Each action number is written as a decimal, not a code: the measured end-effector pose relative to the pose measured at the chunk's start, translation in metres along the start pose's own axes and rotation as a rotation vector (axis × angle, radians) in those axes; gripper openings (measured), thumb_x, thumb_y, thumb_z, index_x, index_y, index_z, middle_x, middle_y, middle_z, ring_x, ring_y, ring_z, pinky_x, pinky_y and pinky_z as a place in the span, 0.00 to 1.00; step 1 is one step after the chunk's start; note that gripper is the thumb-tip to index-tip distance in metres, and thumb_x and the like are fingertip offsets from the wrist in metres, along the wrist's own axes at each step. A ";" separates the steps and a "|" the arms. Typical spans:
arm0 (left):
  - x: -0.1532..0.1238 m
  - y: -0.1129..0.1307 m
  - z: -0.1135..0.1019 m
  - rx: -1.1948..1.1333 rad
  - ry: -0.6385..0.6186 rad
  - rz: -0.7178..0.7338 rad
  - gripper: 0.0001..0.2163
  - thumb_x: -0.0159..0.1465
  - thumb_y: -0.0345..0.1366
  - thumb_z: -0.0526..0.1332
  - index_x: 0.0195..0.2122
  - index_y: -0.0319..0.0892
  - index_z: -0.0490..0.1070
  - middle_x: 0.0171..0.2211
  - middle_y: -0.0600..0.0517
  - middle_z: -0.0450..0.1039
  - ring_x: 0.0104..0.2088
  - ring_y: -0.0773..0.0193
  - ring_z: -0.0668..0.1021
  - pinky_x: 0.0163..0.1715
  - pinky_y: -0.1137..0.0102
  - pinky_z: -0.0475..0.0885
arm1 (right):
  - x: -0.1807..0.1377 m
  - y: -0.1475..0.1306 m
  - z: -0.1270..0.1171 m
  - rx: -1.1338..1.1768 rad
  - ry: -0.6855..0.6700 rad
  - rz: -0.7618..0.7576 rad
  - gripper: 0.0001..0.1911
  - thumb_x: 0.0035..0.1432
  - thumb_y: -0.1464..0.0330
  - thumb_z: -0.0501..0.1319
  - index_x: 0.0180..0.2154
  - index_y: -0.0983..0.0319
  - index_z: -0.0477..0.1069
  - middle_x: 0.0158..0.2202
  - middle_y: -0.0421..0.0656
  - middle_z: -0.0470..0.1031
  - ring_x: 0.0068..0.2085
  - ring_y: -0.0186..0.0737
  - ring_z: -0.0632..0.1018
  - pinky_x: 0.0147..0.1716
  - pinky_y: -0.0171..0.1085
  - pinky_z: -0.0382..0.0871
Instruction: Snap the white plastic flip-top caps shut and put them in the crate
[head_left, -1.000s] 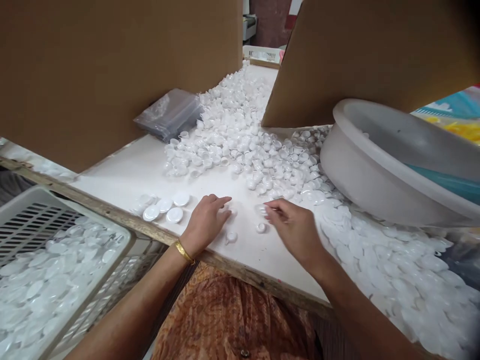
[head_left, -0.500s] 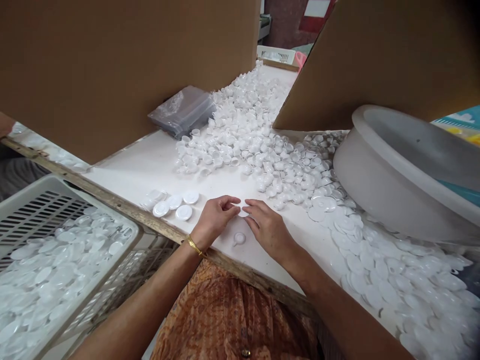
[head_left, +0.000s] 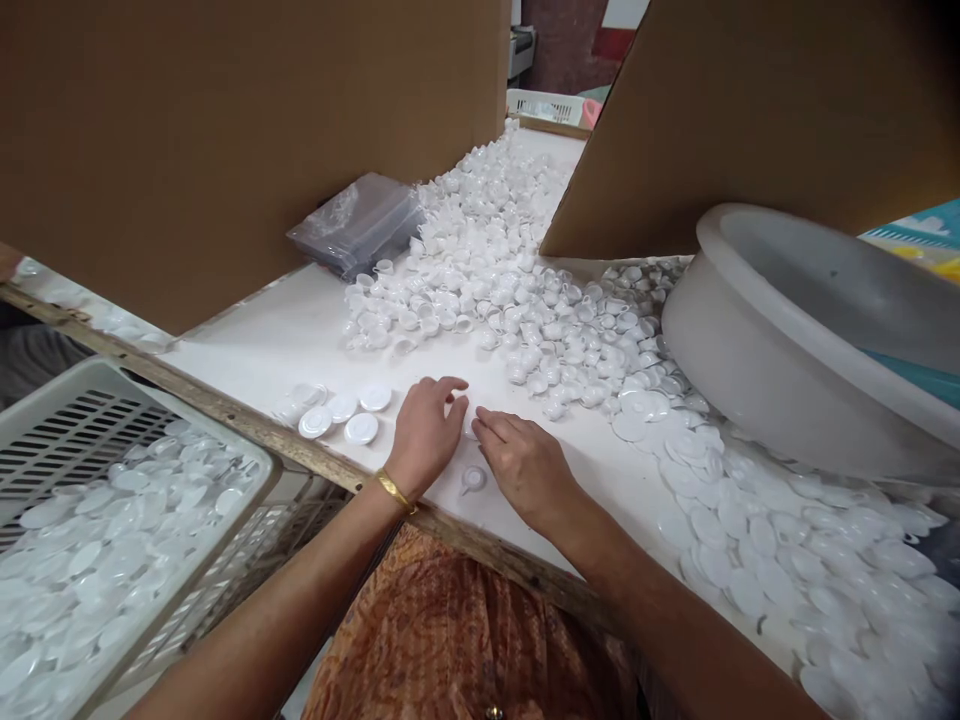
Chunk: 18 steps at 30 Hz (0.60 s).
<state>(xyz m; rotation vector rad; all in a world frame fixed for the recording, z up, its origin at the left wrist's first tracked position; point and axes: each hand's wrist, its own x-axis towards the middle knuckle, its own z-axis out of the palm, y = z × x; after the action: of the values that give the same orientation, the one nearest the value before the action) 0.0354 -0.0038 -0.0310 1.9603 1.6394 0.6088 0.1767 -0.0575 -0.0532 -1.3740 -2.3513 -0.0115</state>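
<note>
Pinching a small white piece (head_left: 466,418) in the curled fingers of the left hand (head_left: 426,432), low over the white table (head_left: 285,340) and near its wooden front edge. Meeting that same piece with the outstretched fingertips of the right hand (head_left: 525,465) (cannot tell whether clamped on it or merely touching). Wearing a gold bangle (head_left: 394,490) on the left wrist. Just below the joined fingertips, between the two hands: a single tiny cup (head_left: 473,480), lying free on the table, close to both. Just left of the left hand: a few round saucers (head_left: 352,415), side by side. Beyond the hands: a heap of tiny cups (head_left: 487,290) running back between two cardboard sheets (head_left: 225,130), with a packet of clear bags (head_left: 360,225) beside it. To the right: a spread of flat discs (head_left: 757,545) under a tilted grey basin (head_left: 750,330). Off the table at far left: a slatted crate (head_left: 67,425) holding more discs.
</note>
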 end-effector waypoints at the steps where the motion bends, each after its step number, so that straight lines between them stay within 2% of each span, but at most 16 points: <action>1: 0.004 0.004 0.002 0.073 0.081 0.070 0.12 0.61 0.34 0.51 0.43 0.42 0.71 0.33 0.49 0.69 0.36 0.61 0.70 0.40 0.65 0.64 | 0.001 -0.001 -0.001 -0.014 -0.009 0.001 0.15 0.58 0.77 0.54 0.47 0.67 0.69 0.50 0.50 0.71 0.48 0.44 0.72 0.43 0.41 0.70; 2: 0.010 0.008 0.005 0.133 0.137 0.133 0.13 0.63 0.33 0.49 0.44 0.42 0.70 0.34 0.47 0.68 0.38 0.60 0.68 0.42 0.64 0.63 | 0.002 -0.003 -0.002 -0.022 -0.024 0.005 0.15 0.57 0.77 0.54 0.47 0.67 0.69 0.50 0.50 0.71 0.47 0.44 0.72 0.43 0.41 0.70; 4: 0.022 0.011 0.014 0.232 0.164 0.205 0.14 0.64 0.34 0.48 0.46 0.42 0.69 0.36 0.46 0.67 0.40 0.58 0.67 0.42 0.63 0.62 | 0.002 -0.004 -0.003 -0.032 -0.061 0.010 0.15 0.57 0.77 0.54 0.46 0.66 0.69 0.48 0.50 0.72 0.46 0.44 0.73 0.42 0.41 0.69; 8: 0.038 0.007 0.027 0.412 0.125 0.243 0.15 0.64 0.36 0.48 0.47 0.46 0.69 0.38 0.45 0.66 0.42 0.54 0.64 0.40 0.59 0.59 | -0.002 -0.006 0.000 -0.061 -0.059 0.016 0.16 0.57 0.77 0.54 0.47 0.68 0.70 0.49 0.50 0.72 0.47 0.45 0.72 0.45 0.41 0.68; 14: 0.037 0.003 0.029 0.497 0.088 0.243 0.16 0.61 0.32 0.50 0.50 0.48 0.66 0.41 0.45 0.64 0.45 0.52 0.61 0.42 0.56 0.55 | -0.007 -0.007 0.005 -0.026 -0.029 0.043 0.17 0.56 0.75 0.54 0.48 0.71 0.70 0.51 0.53 0.70 0.50 0.47 0.71 0.50 0.42 0.66; 18: 0.041 0.002 0.029 0.508 0.014 0.276 0.16 0.59 0.32 0.52 0.48 0.49 0.67 0.44 0.46 0.63 0.46 0.52 0.61 0.44 0.56 0.55 | -0.005 -0.004 0.002 0.045 -0.065 0.042 0.18 0.58 0.72 0.54 0.49 0.71 0.69 0.52 0.52 0.69 0.55 0.49 0.67 0.57 0.47 0.57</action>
<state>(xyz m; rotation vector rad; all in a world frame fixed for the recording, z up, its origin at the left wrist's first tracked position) 0.0625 0.0335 -0.0513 2.5796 1.6615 0.3188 0.1749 -0.0636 -0.0559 -1.4222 -2.3599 0.0991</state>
